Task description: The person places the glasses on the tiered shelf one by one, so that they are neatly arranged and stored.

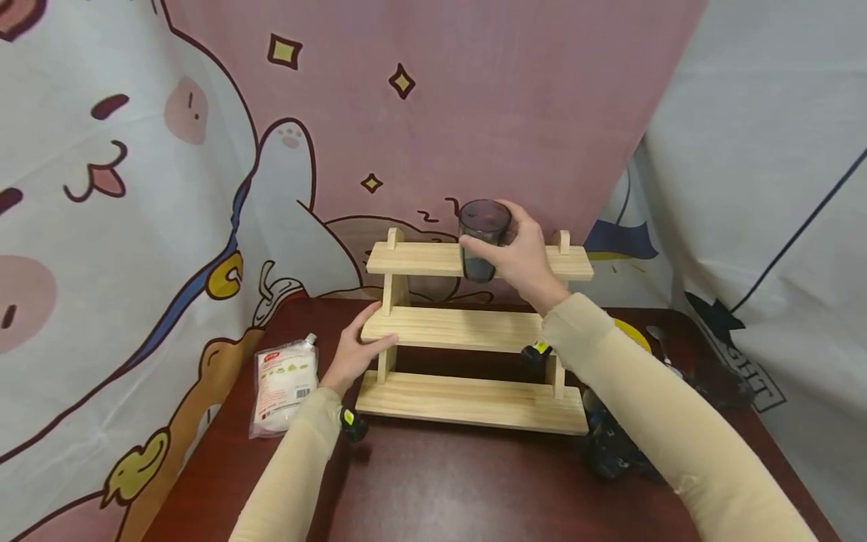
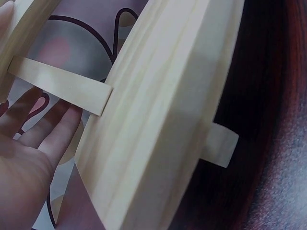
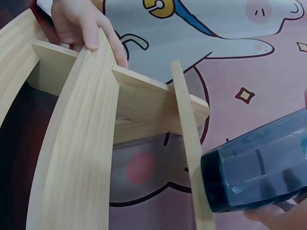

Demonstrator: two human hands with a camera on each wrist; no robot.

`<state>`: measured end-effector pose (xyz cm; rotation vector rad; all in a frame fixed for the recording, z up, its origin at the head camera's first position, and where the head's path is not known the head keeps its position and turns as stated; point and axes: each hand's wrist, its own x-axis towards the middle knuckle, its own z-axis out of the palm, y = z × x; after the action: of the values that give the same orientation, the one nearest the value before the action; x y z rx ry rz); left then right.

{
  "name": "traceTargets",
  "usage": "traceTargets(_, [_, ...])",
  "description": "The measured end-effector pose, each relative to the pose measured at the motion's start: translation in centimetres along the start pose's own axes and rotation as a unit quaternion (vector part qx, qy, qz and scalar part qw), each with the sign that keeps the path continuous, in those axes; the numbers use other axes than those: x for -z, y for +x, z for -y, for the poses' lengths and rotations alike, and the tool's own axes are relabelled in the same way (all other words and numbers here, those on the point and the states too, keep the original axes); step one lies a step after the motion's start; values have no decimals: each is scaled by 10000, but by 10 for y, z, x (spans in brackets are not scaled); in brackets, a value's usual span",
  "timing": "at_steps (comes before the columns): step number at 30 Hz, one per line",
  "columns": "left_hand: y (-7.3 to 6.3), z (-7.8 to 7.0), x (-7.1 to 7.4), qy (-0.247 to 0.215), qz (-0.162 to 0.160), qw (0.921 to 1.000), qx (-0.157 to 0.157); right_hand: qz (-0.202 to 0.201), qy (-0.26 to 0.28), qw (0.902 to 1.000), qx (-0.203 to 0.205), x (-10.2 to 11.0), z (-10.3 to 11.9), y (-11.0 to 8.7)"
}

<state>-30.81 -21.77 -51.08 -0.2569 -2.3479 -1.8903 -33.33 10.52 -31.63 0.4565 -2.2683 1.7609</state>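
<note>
In the head view, we see a wooden shelf (image 1: 450, 327) of three tiers standing on a dark red tabletop (image 1: 433, 482). The right hand (image 1: 521, 252) holds a dark see-through glass (image 1: 479, 263) at the top tier, right of its middle, with the fingers curled round the side; the glass overlaps the near edge of the board. The left hand (image 1: 355, 350) grips the left end of the middle tier, its thumb on the upper face. To the left of the shelf we note a white pouch (image 1: 287, 384) with a spout at its far end; to the right lie a spoon (image 1: 657, 336), a yellow object (image 1: 635, 336) partly hidden by the sleeve, and a dark crumpled bag (image 1: 609, 448). A printed cloth (image 1: 515, 113) hangs behind.

In the left wrist view, we find the left hand's fingers somewhat spread beside the upright, below the middle tier; the thumb just enters the picture on that board.

In the right wrist view, we see the glass tilted, its thick base toward the top tier; whether the two touch, we cannot tell. Part of the right hand shows along the glass, while the left hand clasps the end of the middle board.
</note>
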Motion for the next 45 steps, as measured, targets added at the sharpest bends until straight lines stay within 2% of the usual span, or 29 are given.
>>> traceTargets(11, [3,3,-1,-23,-63,10000,-37,-129,-158,9986,-494,-16,-5,19])
traceTargets(20, [1,2,0,88,-68,9999,93,-320,-182,9989,-281,-33,-9,33])
traceTargets(30, [1,1,-2,-18,-109,9999,25,-423,-730,9962,-229,-44,-10,36])
traceTargets(37, [3,2,-1,-4,-67,10000,-11,2,-1055,9940,-275,-36,-10,34])
traceTargets(45, [2,5,-2,-80,-87,9999,-58,674,-1105,9872,-934,-4,-10,19])
